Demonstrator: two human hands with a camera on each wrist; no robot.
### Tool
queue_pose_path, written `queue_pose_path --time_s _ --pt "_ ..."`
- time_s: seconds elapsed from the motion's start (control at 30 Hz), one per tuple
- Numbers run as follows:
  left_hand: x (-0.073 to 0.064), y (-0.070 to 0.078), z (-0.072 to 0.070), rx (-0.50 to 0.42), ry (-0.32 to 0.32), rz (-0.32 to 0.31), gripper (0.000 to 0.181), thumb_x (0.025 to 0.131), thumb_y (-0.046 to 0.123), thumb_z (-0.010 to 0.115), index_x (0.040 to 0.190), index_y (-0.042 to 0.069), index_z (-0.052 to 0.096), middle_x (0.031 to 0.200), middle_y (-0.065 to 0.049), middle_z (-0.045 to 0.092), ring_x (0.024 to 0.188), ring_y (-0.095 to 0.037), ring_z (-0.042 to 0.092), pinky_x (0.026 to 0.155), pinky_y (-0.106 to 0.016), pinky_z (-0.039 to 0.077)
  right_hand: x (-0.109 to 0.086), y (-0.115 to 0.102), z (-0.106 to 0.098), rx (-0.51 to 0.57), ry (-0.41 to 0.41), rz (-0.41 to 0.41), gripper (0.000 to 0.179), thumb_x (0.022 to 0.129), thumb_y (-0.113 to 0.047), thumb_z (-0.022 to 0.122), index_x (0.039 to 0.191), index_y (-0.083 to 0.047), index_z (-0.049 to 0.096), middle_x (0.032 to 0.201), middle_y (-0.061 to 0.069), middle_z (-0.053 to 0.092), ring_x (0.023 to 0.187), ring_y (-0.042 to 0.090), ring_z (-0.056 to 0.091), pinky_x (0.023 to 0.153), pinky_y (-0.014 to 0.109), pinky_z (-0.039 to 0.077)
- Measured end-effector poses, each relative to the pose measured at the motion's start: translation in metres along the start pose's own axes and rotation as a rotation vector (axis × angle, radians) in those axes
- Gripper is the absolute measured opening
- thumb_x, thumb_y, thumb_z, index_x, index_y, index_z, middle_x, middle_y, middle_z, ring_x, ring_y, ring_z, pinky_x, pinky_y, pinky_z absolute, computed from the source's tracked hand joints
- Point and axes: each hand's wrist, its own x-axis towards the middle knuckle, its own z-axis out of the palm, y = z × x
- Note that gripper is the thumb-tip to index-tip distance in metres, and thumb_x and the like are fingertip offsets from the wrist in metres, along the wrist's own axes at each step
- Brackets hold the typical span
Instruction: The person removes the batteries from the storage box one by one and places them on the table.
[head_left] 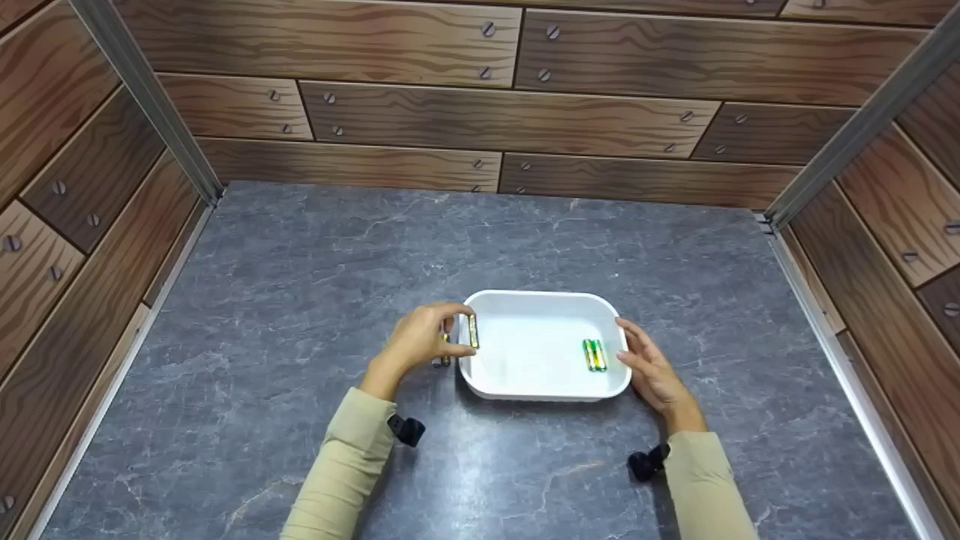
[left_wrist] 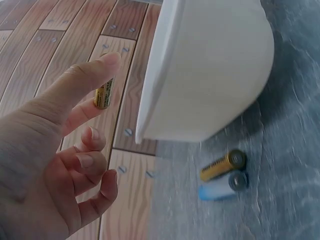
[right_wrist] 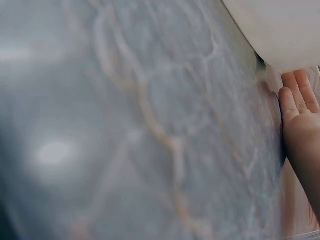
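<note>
My left hand (head_left: pixel 421 335) pinches a gold and black battery (head_left: pixel 473 331) between thumb and fingertip, over the left rim of the white plastic basin (head_left: pixel 536 392). The left wrist view shows that battery (left_wrist: pixel 103 95) upright, its upper part behind the thumb, the other fingers loosely bent. Inside the basin, near its right end, lie green and gold batteries (head_left: pixel 595 355) side by side. My right hand (head_left: pixel 654 369) touches the basin's right rim with thumb and fingertips. In the right wrist view, straight fingers (right_wrist: pixel 301 92) show beneath the basin wall (right_wrist: pixel 285 30).
On the table left of the basin lie a gold battery (left_wrist: pixel 223 165) and a blue and white battery (left_wrist: pixel 222 185), side by side. The grey marbled tabletop (head_left: pixel 315 247) is bounded by wood-patterned walls (head_left: pixel 412 112) with metal corner posts (head_left: pixel 150 97).
</note>
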Motion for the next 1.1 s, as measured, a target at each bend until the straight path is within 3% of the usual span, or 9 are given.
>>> queue_pose_path --time_s 0.23,0.4,0.63,1.1 --pt "-0.010 -0.014 -0.004 -0.031 -0.009 -0.042 0.056 0.071 0.035 0.084 0.122 0.019 0.066 0.082 -0.006 0.062 0.068 -0.011 0.046 0.061 -0.024 0.035 0.001 -0.001 0.001 0.004 0.051 0.029 0.050 0.093 0.005 0.048 0.128 -0.030 0.050 0.128 -0.013 0.054 0.116 0.004 0.055 0.092 0.022 0.050" --pt "-0.016 -0.022 -0.005 -0.058 -0.014 -0.060 0.056 0.070 0.032 0.085 0.121 0.018 0.067 0.085 -0.012 0.064 0.073 -0.019 0.053 0.061 -0.024 0.035 0.000 -0.001 0.001 0.018 0.013 0.008 0.050 0.093 0.005 0.048 0.127 -0.032 0.051 0.130 -0.012 0.053 0.116 0.005 0.055 0.093 0.023 0.050" --pt "-0.022 -0.038 0.001 -0.063 -0.044 -0.073 0.055 0.069 0.027 0.085 0.120 0.015 0.067 0.081 -0.011 0.062 0.068 -0.010 0.044 0.060 -0.022 0.034 -0.001 0.001 0.000 0.027 -0.017 -0.030 0.048 0.093 0.003 0.051 0.129 -0.029 0.050 0.130 -0.010 0.054 0.116 0.007 0.056 0.093 0.024 0.050" --pt "-0.030 -0.066 0.009 -0.081 -0.070 -0.171 0.054 0.068 0.025 0.086 0.118 0.016 0.068 0.073 0.000 0.056 0.064 -0.009 0.042 0.060 -0.023 0.035 -0.001 -0.002 0.001 0.005 -0.024 -0.003 0.048 0.094 0.002 0.048 0.129 -0.032 0.049 0.128 -0.016 0.054 0.114 0.001 0.056 0.092 0.020 0.049"
